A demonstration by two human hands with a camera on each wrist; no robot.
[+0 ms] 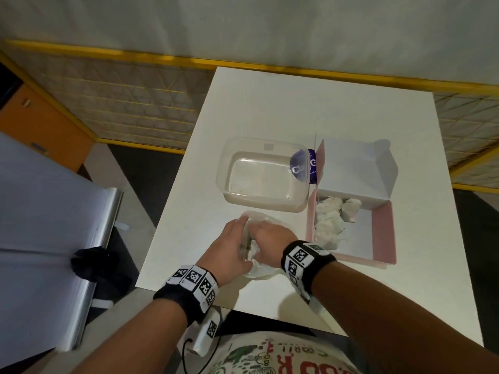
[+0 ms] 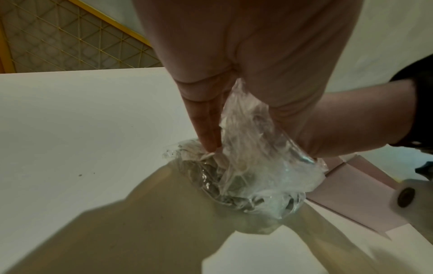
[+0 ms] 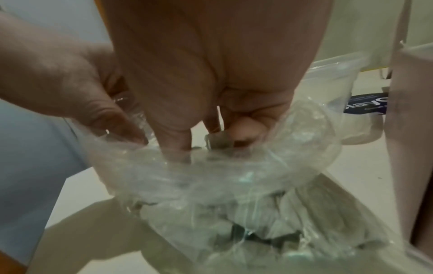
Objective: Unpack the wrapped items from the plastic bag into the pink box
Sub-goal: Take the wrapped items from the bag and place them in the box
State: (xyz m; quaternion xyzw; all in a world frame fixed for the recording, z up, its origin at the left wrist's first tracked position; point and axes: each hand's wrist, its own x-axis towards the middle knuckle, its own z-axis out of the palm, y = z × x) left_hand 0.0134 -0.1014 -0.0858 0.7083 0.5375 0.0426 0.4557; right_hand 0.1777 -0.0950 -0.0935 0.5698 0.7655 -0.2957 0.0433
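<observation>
A clear plastic bag (image 1: pixel 259 271) lies near the table's front edge, between both hands. My left hand (image 1: pixel 232 247) pinches the bag's rim (image 2: pixel 253 166) and holds it open; its fingers (image 2: pixel 208 129) point down. My right hand (image 1: pixel 267 238) reaches into the bag's mouth (image 3: pixel 234 176). There its thumb and curled fingers (image 3: pixel 243 133) close on a greyish wrapped item (image 3: pixel 215 142). More wrapped items (image 3: pixel 257 231) lie deeper in the bag. The pink box (image 1: pixel 383 233) stands open to the right, holding several white wrapped items (image 1: pixel 329 220).
A clear plastic container (image 1: pixel 224 163) stands just behind the hands. The pink box's white lid (image 1: pixel 353 171) leans open behind it, with a purple sticker (image 1: pixel 312 166) on a flap. The white table (image 1: pixel 270 103) ends close to my body. A grey surface (image 1: pixel 40 211) lies to the left.
</observation>
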